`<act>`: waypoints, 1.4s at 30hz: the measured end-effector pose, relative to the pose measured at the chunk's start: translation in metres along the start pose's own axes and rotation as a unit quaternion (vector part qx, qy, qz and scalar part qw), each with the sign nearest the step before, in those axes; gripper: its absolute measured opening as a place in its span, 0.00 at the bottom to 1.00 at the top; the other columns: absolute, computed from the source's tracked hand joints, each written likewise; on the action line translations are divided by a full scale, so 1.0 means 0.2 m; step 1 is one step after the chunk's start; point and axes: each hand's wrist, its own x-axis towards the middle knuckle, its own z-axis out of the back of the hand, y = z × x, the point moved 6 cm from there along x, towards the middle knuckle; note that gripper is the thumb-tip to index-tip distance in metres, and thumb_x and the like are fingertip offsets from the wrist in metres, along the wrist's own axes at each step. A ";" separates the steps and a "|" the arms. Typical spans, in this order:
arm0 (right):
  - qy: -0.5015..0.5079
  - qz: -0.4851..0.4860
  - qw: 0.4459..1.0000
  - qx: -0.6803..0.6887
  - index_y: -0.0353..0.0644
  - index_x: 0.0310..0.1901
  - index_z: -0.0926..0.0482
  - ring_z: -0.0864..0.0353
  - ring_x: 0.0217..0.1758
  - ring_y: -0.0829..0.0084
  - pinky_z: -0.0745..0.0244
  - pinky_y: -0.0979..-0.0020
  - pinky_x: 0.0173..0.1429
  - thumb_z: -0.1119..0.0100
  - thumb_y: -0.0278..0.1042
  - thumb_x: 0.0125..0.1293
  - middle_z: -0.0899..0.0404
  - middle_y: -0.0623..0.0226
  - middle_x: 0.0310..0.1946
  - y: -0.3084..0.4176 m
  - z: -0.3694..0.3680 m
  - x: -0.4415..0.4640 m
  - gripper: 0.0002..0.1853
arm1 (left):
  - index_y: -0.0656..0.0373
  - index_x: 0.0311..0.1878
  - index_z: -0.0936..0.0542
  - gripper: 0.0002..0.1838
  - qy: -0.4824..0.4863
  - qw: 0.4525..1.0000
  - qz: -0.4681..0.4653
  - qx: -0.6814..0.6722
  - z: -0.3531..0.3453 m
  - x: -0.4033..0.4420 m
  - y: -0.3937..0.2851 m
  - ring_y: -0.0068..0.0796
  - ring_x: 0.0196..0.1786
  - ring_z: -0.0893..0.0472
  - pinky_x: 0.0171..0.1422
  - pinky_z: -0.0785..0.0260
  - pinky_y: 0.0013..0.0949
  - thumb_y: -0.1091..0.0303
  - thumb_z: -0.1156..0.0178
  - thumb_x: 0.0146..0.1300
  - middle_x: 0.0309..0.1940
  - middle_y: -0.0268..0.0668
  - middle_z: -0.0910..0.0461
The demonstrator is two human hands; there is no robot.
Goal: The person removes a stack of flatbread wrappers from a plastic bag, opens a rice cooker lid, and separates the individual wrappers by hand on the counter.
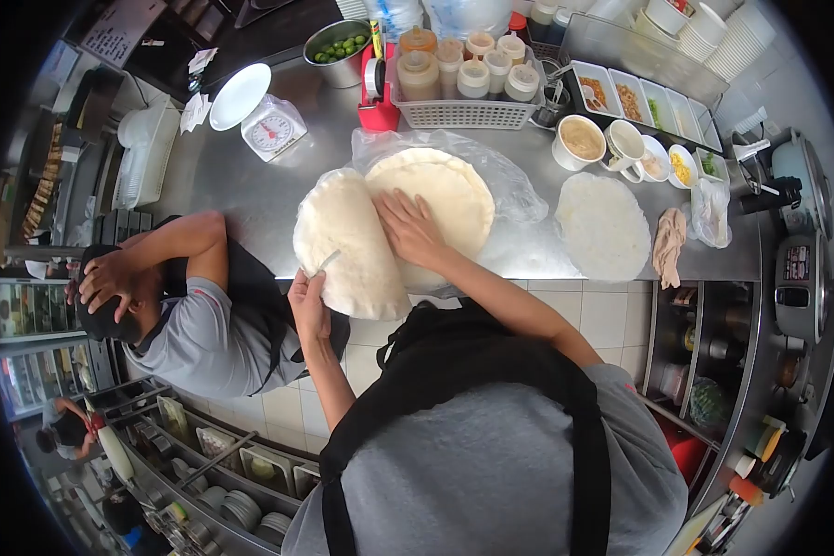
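A stack of round flat dough sheets (pixel 458 181) lies on a clear plastic bag (pixel 519 190) at the front of the steel counter. Its left part is a thick folded-over dough piece (pixel 347 232), which bulges past the counter's front edge. My right hand (pixel 409 225) rests flat on the dough with its fingers stretched out, beside the fold. At the lower left edge of the folded piece, my left hand (pixel 311 306) is closed in a pinch. A thin pale strip (pixel 328 261) sticks up from its fingertips against the dough; its exact kind is unclear.
Left on the steel counter (pixel 222 204) stands a kitchen scale (pixel 273 128). Behind the dough is a grey basket (pixel 468 113) of sauce bottles. To the right lie a single round sheet (pixel 604 227) and a cloth (pixel 669 246). A co-worker (pixel 194 306) leans in at the left.
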 end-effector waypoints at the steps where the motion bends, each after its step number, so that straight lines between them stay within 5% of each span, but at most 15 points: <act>1: -0.004 0.019 1.000 -0.004 0.47 0.66 0.39 0.51 0.72 0.64 0.55 0.51 0.71 0.57 0.42 0.66 0.46 0.68 0.69 0.02 0.00 -0.02 0.26 | 0.71 0.54 0.29 0.17 -0.004 1.000 -0.003 -0.002 0.01 -0.01 -0.02 0.27 0.44 0.20 0.51 0.30 0.27 0.80 0.48 0.60 0.45 0.43 0.21; 23: -0.002 0.022 1.000 -0.001 0.46 0.66 0.41 0.51 0.72 0.64 0.55 0.50 0.71 0.57 0.44 0.67 0.47 0.68 0.69 0.01 -0.01 -0.03 0.27 | 0.70 0.51 0.26 0.16 -0.124 0.975 -0.164 0.088 0.30 -0.54 -0.71 0.27 0.38 0.19 0.44 0.26 0.27 0.78 0.45 0.58 0.41 0.44 0.20; 28: 0.025 0.022 0.996 0.077 0.45 0.68 0.45 0.53 0.73 0.62 0.56 0.47 0.70 0.54 0.48 0.66 0.49 0.66 0.70 0.05 0.03 -0.03 0.31 | 0.71 0.52 0.28 0.17 -0.109 0.971 -0.186 0.102 0.32 -0.63 -0.79 0.27 0.39 0.19 0.43 0.27 0.27 0.78 0.47 0.60 0.41 0.44 0.20; 31: 0.128 0.110 0.980 0.108 0.46 0.70 0.52 0.59 0.75 0.63 0.63 0.45 0.72 0.55 0.49 0.66 0.55 0.65 0.72 0.17 0.08 -0.16 0.35 | 0.71 0.52 0.28 0.16 -0.136 0.967 -0.194 0.095 0.34 -0.69 -0.80 0.27 0.38 0.19 0.43 0.27 0.26 0.78 0.47 0.60 0.41 0.43 0.20; 34: 0.155 0.169 0.972 0.049 0.43 0.68 0.48 0.57 0.75 0.64 0.59 0.46 0.71 0.52 0.53 0.64 0.50 0.64 0.71 0.17 0.08 -0.26 0.36 | 0.71 0.53 0.28 0.17 -0.144 0.968 -0.188 0.081 0.34 -0.70 -0.78 0.27 0.38 0.20 0.42 0.27 0.26 0.78 0.47 0.60 0.41 0.43 0.20; 42: 0.166 0.144 0.957 0.187 0.48 0.60 0.31 0.51 0.73 0.67 0.58 0.50 0.72 0.61 0.44 0.71 0.41 0.66 0.67 0.06 -0.09 -0.23 0.20 | 0.67 0.54 0.28 0.19 -0.124 0.970 -0.161 0.134 0.34 -0.60 -0.78 0.29 0.41 0.21 0.46 0.29 0.30 0.71 0.44 0.60 0.44 0.42 0.21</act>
